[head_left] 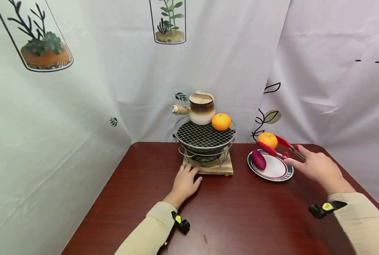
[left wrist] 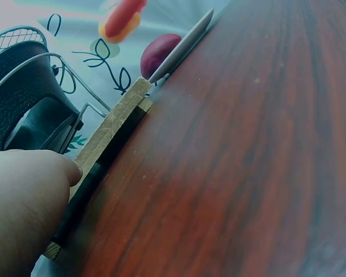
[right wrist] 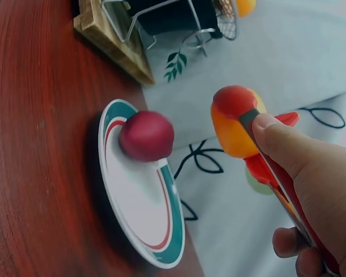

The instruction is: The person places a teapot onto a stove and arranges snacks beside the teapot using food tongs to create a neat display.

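Note:
My right hand grips a pair of red-tipped tongs, whose tips pinch an orange above the back of a plate. On that plate lies a dark purple-red oval thing, perhaps a sweet potato. My left hand rests at the front edge of a wooden board, its fingers touching the board. A small round grill stands on the board. Another orange sits on its mesh, against a lidded pot.
The pot's wrapped handle points left. A dark red table lies beneath everything, its back edge close to a white printed curtain. The plate stands to the right of the board, with a gap between them.

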`<move>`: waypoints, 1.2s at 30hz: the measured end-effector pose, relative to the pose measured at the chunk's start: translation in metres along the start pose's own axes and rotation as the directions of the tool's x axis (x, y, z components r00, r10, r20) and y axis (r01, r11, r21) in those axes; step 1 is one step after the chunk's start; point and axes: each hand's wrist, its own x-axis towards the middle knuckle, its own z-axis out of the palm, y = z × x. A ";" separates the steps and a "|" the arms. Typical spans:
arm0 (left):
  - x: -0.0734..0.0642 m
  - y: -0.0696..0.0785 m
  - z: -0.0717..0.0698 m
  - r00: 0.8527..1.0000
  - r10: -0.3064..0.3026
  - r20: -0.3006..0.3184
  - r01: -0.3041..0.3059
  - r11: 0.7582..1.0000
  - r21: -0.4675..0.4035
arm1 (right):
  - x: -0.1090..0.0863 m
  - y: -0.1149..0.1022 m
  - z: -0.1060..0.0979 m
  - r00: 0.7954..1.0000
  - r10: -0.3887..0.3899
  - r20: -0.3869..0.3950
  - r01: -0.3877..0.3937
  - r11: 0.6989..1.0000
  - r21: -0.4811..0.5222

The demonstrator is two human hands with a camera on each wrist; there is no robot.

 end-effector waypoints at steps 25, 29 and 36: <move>0.000 -0.001 -0.001 1.000 0.002 -0.026 -0.003 1.000 -0.014 | -0.009 -0.045 -0.029 0.991 -0.103 -0.079 0.100 0.994 -0.047; 0.000 0.000 -0.001 1.000 0.003 -0.026 -0.003 1.000 -0.007 | -0.009 -0.049 -0.032 0.990 -0.109 -0.086 0.106 0.994 -0.035; 0.001 0.000 -0.001 1.000 -0.004 -0.015 0.003 1.000 -0.010 | -0.011 -0.062 -0.040 0.986 -0.136 -0.098 0.134 0.991 -0.026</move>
